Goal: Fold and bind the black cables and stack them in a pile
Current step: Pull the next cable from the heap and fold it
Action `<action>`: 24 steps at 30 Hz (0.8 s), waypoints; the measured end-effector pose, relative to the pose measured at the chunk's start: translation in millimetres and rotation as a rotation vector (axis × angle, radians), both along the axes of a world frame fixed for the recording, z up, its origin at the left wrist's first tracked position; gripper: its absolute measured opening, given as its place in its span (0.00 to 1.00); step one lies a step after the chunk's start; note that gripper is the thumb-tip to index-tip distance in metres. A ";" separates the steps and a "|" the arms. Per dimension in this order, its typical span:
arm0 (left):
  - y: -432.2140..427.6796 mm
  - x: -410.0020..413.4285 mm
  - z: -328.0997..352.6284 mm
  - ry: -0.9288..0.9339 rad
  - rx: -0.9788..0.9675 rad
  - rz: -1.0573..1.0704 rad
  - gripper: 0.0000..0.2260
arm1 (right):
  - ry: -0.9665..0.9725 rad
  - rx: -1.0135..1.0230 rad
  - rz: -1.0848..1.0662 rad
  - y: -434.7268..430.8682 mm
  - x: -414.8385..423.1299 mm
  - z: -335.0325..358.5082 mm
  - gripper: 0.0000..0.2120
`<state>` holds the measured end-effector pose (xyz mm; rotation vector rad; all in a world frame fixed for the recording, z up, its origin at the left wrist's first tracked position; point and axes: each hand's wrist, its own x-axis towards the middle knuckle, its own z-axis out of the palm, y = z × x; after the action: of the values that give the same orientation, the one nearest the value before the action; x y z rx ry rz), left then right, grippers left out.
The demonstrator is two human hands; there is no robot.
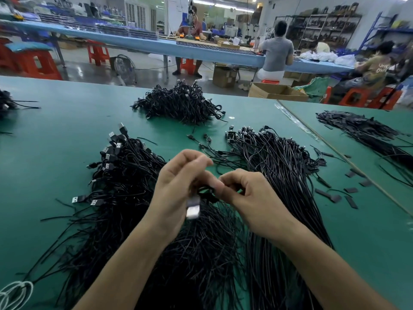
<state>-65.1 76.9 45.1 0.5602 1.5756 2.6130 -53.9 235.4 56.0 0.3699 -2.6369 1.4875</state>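
My left hand (178, 182) and my right hand (250, 198) meet above the green table (55, 135), both pinching one folded black cable (206, 193). Its silver USB plug (193, 208) hangs blurred below my left fingers. A heap of loose black cables (125, 175) with USB plugs lies left of my hands. Long straight cables (279, 166) fan out to the right and under my forearms. A pile of bound cables (181, 104) sits at the far middle of the table.
Short black ties (348, 193) lie scattered on the right, with another dark bundle (362, 130) beyond a seam in the table. White wire loops (15, 291) show at bottom left. Seated people work at a long blue bench (156, 44) behind.
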 end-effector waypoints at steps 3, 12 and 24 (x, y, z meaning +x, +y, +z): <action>5.9 1.6 -5.3 0.178 -0.273 0.132 0.07 | -0.035 -0.151 -0.027 6.2 -4.3 1.8 0.06; 10.1 -3.5 -17.8 0.049 -0.560 0.345 0.20 | 0.108 -0.228 -0.107 5.7 -9.3 -3.6 0.06; -1.8 -8.4 -4.8 -0.160 -0.184 0.056 0.10 | 0.120 -0.110 0.023 -2.9 -3.5 0.0 0.07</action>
<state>-73.5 75.1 40.3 0.2918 1.7765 2.4433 -57.4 232.6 56.0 0.4655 -2.4551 1.5567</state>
